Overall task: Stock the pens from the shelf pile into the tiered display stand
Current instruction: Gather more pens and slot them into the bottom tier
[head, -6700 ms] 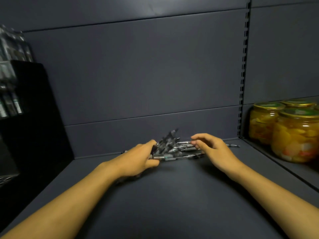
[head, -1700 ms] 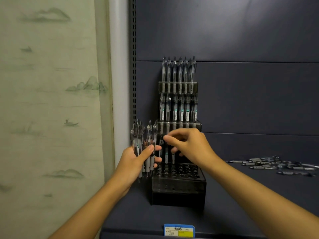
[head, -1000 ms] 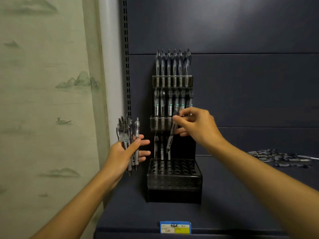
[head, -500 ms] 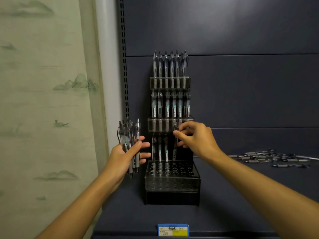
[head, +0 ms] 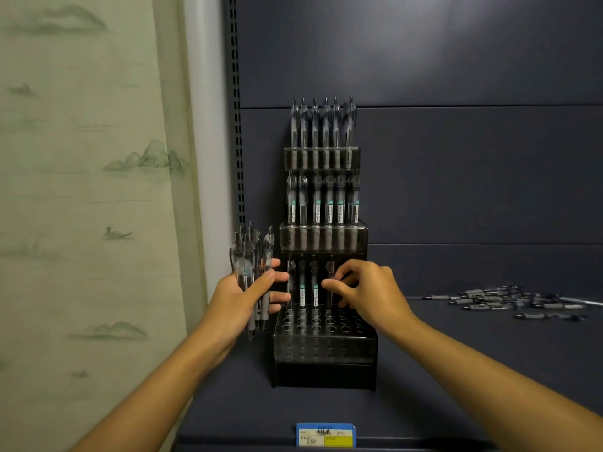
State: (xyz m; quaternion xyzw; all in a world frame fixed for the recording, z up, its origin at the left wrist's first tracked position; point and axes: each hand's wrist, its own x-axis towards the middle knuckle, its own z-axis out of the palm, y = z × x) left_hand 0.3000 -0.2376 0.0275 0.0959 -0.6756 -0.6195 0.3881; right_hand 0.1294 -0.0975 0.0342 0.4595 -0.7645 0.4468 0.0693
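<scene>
At the black tiered display stand near the dark shelf's left edge, the right hand pinches an upright clear-barrelled pen in the lowest tier; the left hand grips a bundle of similar pens. Loose pens lie toward the shelf's right edge.

The black tiered display stand stands upright—two upper tiers full of clear pens, four in the lowest tier's back row. The fourth pen sits between fingertips. A bundle of pens—upright, under a thumb. The shelf pile lies well apart.
</scene>
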